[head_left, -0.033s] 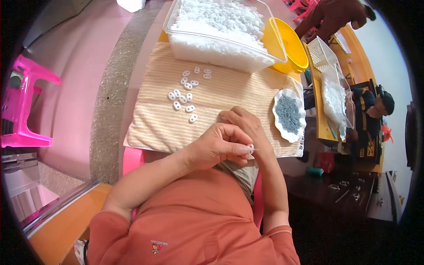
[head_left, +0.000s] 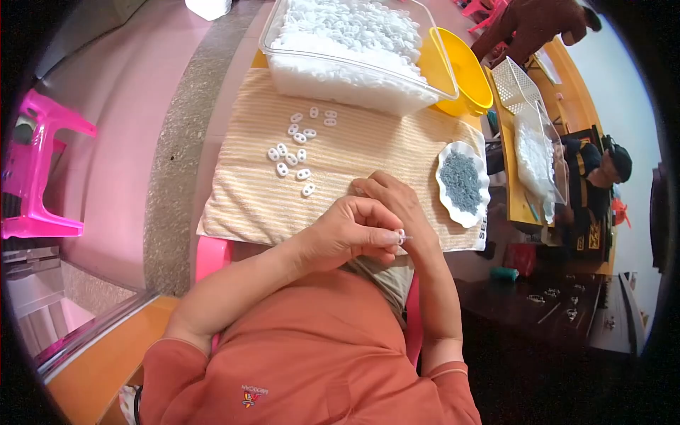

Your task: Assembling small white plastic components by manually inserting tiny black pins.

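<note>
Mid-frame, our left hand (head_left: pixel 354 230) pinches a small white piece (head_left: pixel 401 237); whether our right hand (head_left: pixel 398 203) holds anything, we can't tell. Two-holed pieces (head_left: pixel 303 174) lie left of centre; plenty seems left in the top-centre tub (head_left: pixel 333 88).

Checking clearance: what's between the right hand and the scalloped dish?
In the head view, only bare striped cloth lies between the right hand and the dish.

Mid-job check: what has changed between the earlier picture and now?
Nothing visibly changed; nothing was taken hold of or let go. The left hand still pinches a small white piece, and the right hand stays close beside it. The white two-hole pieces lie as before on the striped towel.
</note>
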{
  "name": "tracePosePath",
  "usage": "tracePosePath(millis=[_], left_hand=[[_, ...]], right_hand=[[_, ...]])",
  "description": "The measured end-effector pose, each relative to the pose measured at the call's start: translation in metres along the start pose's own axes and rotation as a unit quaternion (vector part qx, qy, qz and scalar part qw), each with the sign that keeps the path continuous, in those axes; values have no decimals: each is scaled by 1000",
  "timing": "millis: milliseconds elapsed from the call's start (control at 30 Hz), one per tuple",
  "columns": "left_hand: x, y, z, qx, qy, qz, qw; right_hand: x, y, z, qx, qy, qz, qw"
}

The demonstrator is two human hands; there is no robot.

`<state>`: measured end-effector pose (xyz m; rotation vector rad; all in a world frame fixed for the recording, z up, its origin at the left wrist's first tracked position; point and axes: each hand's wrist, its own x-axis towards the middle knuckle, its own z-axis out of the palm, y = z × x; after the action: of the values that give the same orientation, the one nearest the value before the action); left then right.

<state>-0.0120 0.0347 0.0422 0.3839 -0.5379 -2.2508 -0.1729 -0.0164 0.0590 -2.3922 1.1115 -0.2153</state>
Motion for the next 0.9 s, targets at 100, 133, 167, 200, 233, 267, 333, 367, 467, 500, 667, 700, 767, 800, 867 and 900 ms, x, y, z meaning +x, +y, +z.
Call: tracePosePath(millis=[100,133,167,200,233,267,333,367,467,500,667,700,767,800,867,900], left_hand=[[0,2,-5,-13,18,5,1000],[0,2,-5,-18,33,2,999],[1,2,-5,-23,48,-1,999],[2,2,-8,-23,46,-3,999],[4,1,-12,-22,44,18,999],[5,1,-14,-22,43,39,998],[6,2,-16,-21,50,39,998],[7,2,-17,-20,63,45,997],[8,3,-21,-16,86,53,995],[8,3,-22,-15,99,57,993],[12,-2,-27,-13,128,67,989],[13,-3,-28,-9,131,69,989],[13,-4,-29,-5,136,70,988],[13,-5,-29,-1,141,69,988],[14,-5,-30,3,147,67,987],[14,-5,-30,11,148,64,987]], right_hand=[[-2,-3,-1,-17,62,-30,997],[-4,-5,-5,-2,52,-28,998],[-5,-6,-7,14,41,-26,999],[-6,-3,-8,13,42,-23,999],[-8,1,-8,49,46,-13,998],[-9,5,-7,86,50,-3,995],[-18,13,1,143,79,34,986],[-22,26,9,235,86,69,966],[-30,35,10,360,100,92,923],[-31,38,11,386,104,104,911],[-39,45,15,459,121,97,875],[-39,43,14,473,126,101,866],[-40,42,15,489,129,104,856],[-41,42,16,490,128,103,856],[-42,43,16,492,127,102,855],[-42,43,16,492,127,99,855]])
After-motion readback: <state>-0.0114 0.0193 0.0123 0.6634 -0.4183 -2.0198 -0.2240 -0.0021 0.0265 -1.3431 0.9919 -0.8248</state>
